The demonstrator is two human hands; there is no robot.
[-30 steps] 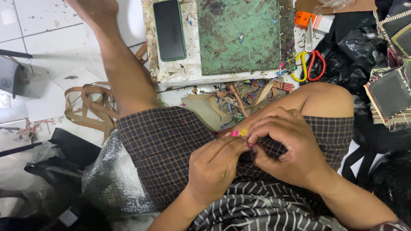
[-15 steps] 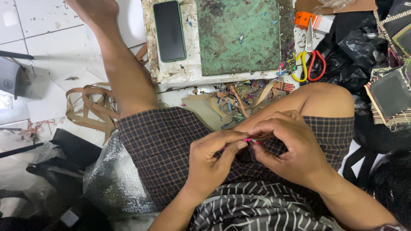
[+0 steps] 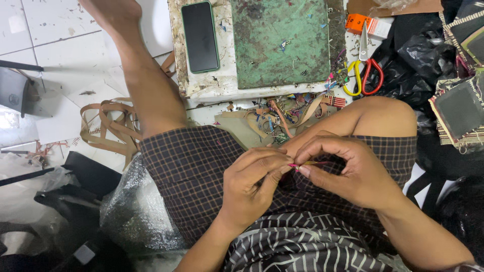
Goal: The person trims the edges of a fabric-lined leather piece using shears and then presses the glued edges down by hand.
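So both hands are pinched together right over the lap, on top of the checked shorts [image 3: 201, 166]. The left hand [image 3: 252, 189] has thumb and forefinger closed on the left end of a small pink-tipped piece [image 3: 294, 165], and the right hand [image 3: 353, 174] is curled shut around its right end, fingertips almost touching the left ones. The little piece runs left to right between them, so neither hand is really nearer; it's shared. Too small to say exactly what it is, maybe a bead or wire bit. Farther off sits a worn green cutting mat [image 3: 280, 43] with a dark phone [image 3: 200, 36] left of it, and red-and-yellow scissors [image 3: 364, 70] to the right.
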